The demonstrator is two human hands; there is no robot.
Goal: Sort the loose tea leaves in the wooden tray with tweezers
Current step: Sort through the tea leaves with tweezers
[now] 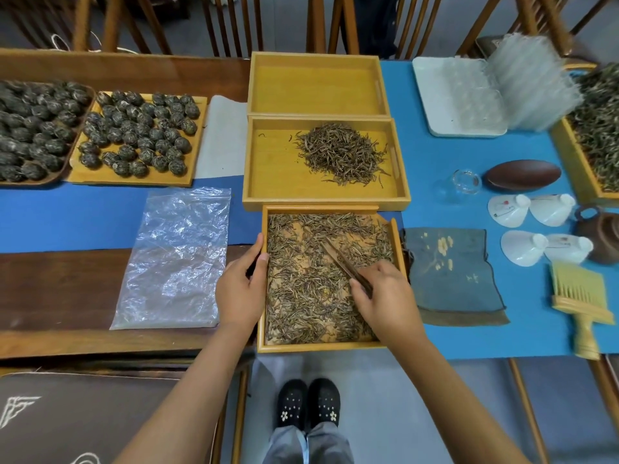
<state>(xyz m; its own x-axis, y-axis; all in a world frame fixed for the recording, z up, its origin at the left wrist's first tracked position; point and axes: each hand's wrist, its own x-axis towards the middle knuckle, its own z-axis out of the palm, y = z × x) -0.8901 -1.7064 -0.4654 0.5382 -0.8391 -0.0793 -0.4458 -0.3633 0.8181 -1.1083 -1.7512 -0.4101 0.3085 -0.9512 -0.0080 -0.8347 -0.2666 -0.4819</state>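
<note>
A small wooden tray (263, 329) at the table's near edge holds loose tea leaves (301, 296) spread over its floor. My right hand (385, 296) grips dark wooden tweezers (345, 262), whose tips point up-left into the leaves near the tray's middle. My left hand (241, 286) holds the tray's left wall, thumb on the rim. Behind it, a larger wooden tray (268, 182) carries a pile of tea leaves (341, 155) at its right. An unfilled wooden tray (318, 85) sits farther back.
A clear plastic bag (177, 256) lies left of the tray, a grey cloth (449, 272) right of it. A brush (581, 303), white lids (532, 209), a dark oval dish (522, 174) and trays of tea balls (137, 135) surround them.
</note>
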